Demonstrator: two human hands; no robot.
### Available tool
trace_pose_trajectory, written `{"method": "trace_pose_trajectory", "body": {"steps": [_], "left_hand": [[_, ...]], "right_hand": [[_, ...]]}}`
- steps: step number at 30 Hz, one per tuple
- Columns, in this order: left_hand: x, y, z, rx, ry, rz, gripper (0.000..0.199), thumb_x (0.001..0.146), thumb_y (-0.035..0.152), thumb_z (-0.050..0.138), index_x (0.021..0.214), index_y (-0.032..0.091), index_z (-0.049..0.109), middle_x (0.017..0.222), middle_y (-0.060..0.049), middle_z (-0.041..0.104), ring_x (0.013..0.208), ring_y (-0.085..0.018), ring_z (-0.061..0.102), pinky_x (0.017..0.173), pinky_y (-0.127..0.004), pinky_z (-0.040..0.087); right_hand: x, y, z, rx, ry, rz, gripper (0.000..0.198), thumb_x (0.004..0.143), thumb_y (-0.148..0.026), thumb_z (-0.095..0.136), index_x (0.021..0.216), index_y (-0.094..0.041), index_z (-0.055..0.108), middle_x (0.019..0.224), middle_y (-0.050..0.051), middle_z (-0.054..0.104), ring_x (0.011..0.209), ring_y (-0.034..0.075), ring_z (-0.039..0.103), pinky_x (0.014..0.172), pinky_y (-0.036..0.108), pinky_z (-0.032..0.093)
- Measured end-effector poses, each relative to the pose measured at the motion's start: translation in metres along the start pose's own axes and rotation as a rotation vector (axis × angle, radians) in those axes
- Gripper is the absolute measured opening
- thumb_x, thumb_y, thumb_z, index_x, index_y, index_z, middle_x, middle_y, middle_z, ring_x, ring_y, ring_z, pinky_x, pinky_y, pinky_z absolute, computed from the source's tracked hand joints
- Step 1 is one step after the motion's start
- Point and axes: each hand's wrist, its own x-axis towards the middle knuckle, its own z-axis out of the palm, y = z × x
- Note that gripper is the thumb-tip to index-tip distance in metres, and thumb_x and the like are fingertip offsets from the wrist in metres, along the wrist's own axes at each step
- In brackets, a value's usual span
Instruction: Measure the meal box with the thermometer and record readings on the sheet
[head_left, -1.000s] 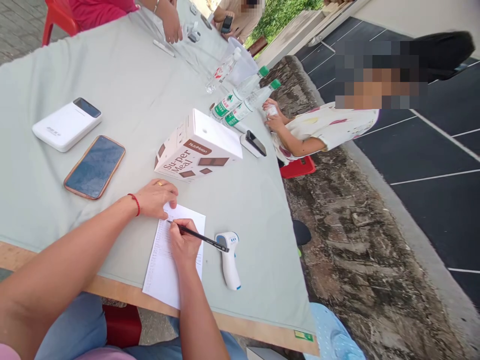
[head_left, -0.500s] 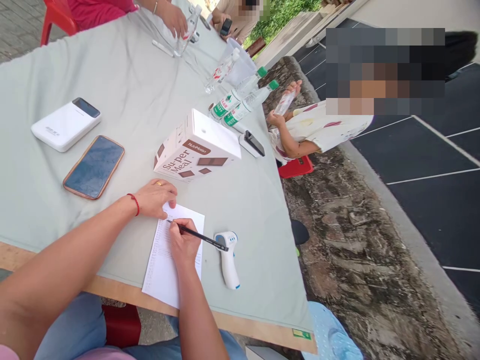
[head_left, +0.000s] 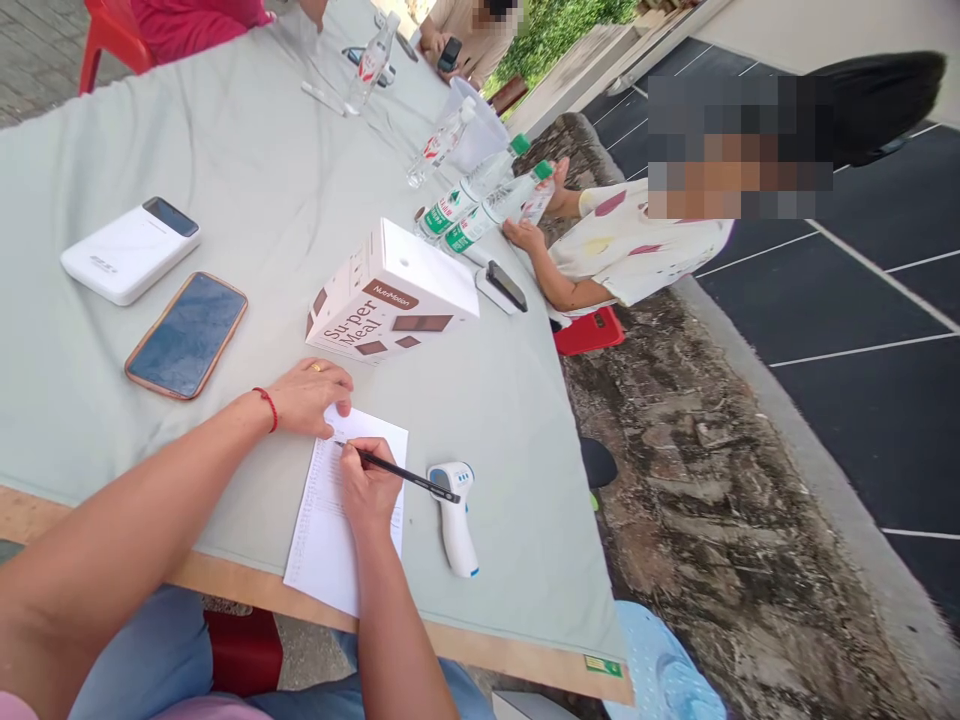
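Note:
My right hand [head_left: 370,485] grips a slim black pen [head_left: 409,474], its tip on the upper part of a white paper sheet [head_left: 319,550]. Small writing or print covers part of the sheet. At the sheet's top left corner, my left hand [head_left: 311,393] lies palm down, fingers apart and slightly bent, touching the paper. A white and blue infrared thermometer [head_left: 456,530] lies just right of the paper. Beyond my hands stands a white and brown carton [head_left: 390,300] lettered "Su·per Meal". To the left of it is a smartphone [head_left: 187,335] lying face up.
A white power bank [head_left: 127,255] lies at the left of the cloth-covered table [head_left: 247,150]. Green-capped water bottles [head_left: 469,220], another bottle [head_left: 442,143] and a plastic tub [head_left: 480,130] stand at the far right. People [head_left: 637,240] are around the table.
The hand at the far left has left its bottle, which now stands alone. The person at the right has leaned closer to the green-capped bottles. My hands look nearly unmoved.

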Motion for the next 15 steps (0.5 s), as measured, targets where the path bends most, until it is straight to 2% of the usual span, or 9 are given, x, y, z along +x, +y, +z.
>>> {"method": "trace_pose_trajectory", "body": {"steps": [15], "left_hand": [[-0.0003, 0.0014, -0.0014, -0.011, -0.006, -0.010, 0.028, 0.066, 0.022, 0.073, 0.093, 0.023, 0.070, 0.130, -0.003, 0.058, 0.125, -0.025, 0.046, 0.111, -0.037, 0.028]], "right_hand": [[0.0004, -0.0009, 0.0001, -0.002, 0.021, 0.011, 0.010, 0.067, -0.030, 0.057, 0.064, -0.020, 0.056, 0.058, -0.003, 0.055, 0.055, 0.013, 0.047, 0.053, 0.026, 0.039]]}}
